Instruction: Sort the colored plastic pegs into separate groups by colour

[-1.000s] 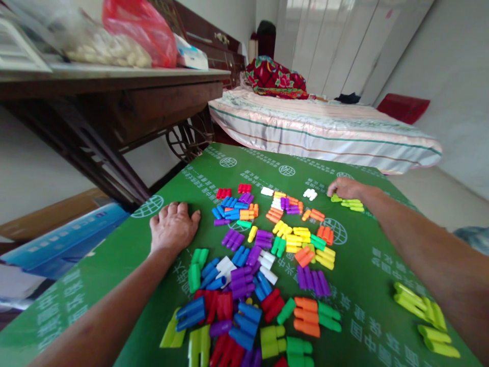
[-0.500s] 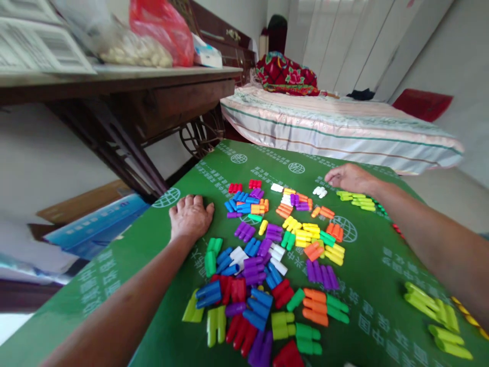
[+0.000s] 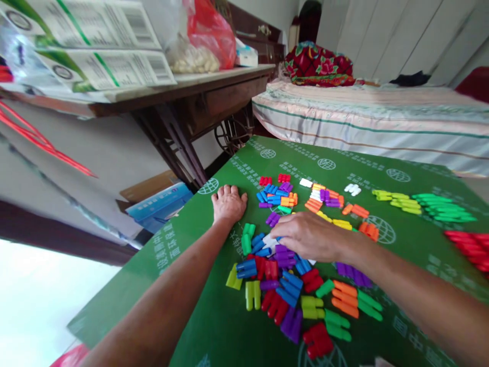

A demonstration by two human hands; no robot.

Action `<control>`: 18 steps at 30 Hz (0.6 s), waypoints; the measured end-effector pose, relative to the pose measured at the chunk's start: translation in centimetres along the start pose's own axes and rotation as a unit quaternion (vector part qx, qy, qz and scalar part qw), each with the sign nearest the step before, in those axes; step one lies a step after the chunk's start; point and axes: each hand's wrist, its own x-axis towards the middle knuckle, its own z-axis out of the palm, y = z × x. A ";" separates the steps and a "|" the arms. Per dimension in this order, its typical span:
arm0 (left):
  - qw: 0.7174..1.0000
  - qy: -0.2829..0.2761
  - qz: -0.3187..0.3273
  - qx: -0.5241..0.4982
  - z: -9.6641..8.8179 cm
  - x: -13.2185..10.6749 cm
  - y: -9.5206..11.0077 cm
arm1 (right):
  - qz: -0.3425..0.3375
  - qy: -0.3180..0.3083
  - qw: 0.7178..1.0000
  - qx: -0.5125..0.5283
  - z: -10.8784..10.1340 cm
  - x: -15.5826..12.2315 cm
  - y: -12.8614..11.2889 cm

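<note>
My left hand (image 3: 229, 206) lies palm down on the green table (image 3: 208, 300), fingers spread, left of the colourful pieces and holding nothing. My right hand (image 3: 307, 235) is over the middle of the pile. Its fingers are bent together at a white plastic toy block (image 3: 269, 242), which shows partly under the fingertips. Around it lie blue blocks (image 3: 289, 288), purple blocks (image 3: 284, 256), red blocks (image 3: 275, 305) and green blocks (image 3: 247, 238), each made of joined rounded tubes. Some blocks are hidden under my right hand and forearm.
Light-green blocks (image 3: 399, 201), green blocks (image 3: 443, 208) and red blocks (image 3: 468, 247) lie grouped at the right. A small white block (image 3: 352, 189) sits farther back. At the left is a wooden desk (image 3: 214, 84) with boxes (image 3: 103, 66); a bed (image 3: 367, 112) stands behind.
My right hand has moved left and nearer, from beside the far white block to the white block in the pile. My left hand stays on the table. The view has turned left.
</note>
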 end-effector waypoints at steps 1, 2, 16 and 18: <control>1.000 -0.001 -0.001 -0.001 0.0 0.0 0.0 | -0.025 -0.006 1.000 -0.011 0.4 0.6 -1.0; 1.000 -0.001 -0.001 -0.002 0.0 -0.1 0.0 | -0.054 -0.013 0.998 -0.021 0.8 1.0 -2.1; 1.000 0.009 0.008 -0.004 -0.1 -0.3 0.2 | -0.060 0.019 0.981 -0.185 9.3 1.6 -9.8; 1.000 0.005 0.007 -0.004 -0.1 -0.2 0.2 | -0.036 0.024 0.982 -0.182 10.3 1.5 -10.2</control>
